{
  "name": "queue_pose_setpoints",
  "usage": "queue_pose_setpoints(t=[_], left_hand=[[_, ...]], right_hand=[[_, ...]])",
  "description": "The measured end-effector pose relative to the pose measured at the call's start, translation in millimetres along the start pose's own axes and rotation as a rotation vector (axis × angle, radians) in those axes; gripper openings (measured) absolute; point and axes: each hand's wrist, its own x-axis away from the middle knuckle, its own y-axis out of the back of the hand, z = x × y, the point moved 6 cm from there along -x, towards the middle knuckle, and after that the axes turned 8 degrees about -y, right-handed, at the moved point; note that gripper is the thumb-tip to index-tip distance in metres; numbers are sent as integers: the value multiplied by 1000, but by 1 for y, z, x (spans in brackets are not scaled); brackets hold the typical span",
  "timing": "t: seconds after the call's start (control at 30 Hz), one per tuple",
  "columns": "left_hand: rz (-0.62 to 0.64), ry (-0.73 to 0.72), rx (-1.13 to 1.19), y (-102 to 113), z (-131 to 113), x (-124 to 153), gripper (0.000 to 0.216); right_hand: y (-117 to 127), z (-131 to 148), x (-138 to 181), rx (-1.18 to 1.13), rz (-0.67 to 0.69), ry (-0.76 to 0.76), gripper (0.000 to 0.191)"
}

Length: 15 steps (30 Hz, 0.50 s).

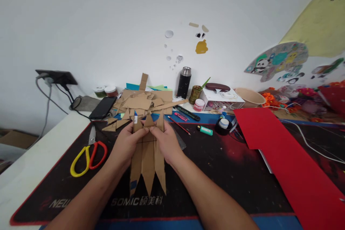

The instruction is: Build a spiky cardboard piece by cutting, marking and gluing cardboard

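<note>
Together, my left hand and right hand are closed on the cardboard piece, thumbs on its face and nearly meeting, other fingers mostly hidden behind it. Directly before me, its three lower points aim towards 6 o'clock, over the black mat. From my hands, the scissors lie between 8 and 9 o'clock, blades parted slightly. Between 2 and 3 is a red pencil, and at 3 a green lighter. Farther out, the phone sits at 10 on the worktop, cardboard scraps pile up around 12, the flask stands at 1, and red paper stretches between 3 and 4.
</note>
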Motion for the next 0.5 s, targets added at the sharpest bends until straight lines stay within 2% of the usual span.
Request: queue_pose_setpoints(t=[0.23, 0.5], left_hand=[[14, -62, -8, -2, -3, 0, 47], [5, -9, 7, 0, 3, -2, 55]], right_hand=[[1, -1, 0, 77, 5, 49, 26], [2, -2, -1, 66, 5, -6, 23]])
